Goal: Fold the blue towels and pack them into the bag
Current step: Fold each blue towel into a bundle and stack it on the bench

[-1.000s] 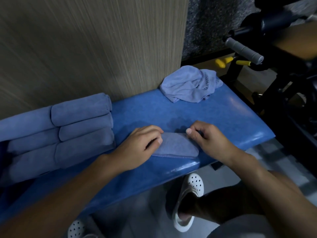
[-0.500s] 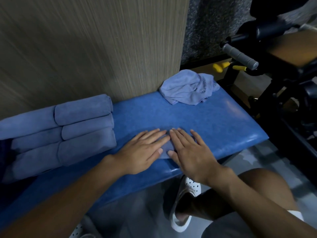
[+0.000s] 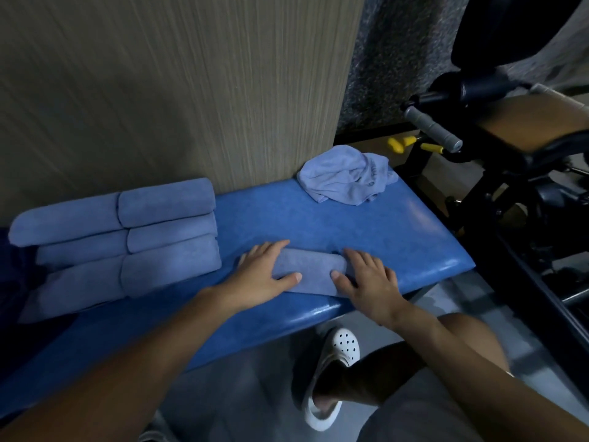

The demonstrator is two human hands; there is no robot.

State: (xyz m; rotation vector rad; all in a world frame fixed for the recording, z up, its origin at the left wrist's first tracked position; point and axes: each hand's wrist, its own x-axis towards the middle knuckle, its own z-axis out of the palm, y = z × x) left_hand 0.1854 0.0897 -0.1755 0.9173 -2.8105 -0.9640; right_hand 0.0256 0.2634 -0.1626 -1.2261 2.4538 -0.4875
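Head view, A: Looking down at the blue bench (image 3: pixel 318 224), and both hands are flat on a folded blue towel (image 3: pixel 310 274) lying near the front edge, right of centre!
B: Talk me through the left hand (image 3: pixel 264 275).
A: Wide and flat, fingers straight, laid across the towel's left end, thumb stretched along its near edge. It grips nothing, it presses.
B: And the right hand (image 3: pixel 366 282)?
A: Same story: fingers spread and straight over the right end, thumb tip on the cloth, pointing at the other thumb. A bare strip of towel shows between the 2 hands.
B: What else is on that bench?
A: To the left, a stack of rolled towels (image 3: pixel 165 237), 3 rows, 2 to a row, its right end just beside the left hand but apart from it. At the far right corner, 1 crumpled towel (image 3: pixel 345 178), paler, well apart from the hands, beside the wooden wall panel (image 3: pixel 191 90).
B: Beyond the bench?
A: On the right, dark gym equipment with a grey handle (image 3: pixel 432 127) and yellow knobs (image 3: pixel 398 145) below it. Under the bench's near edge, a white clog (image 3: pixel 342 346) with holes, and a bare knee (image 3: pixel 471 339) to its right.
B: Any bag?
A: There's a dark blue shape (image 3: pixel 12 282) at the left edge; I cannot tell what it is.
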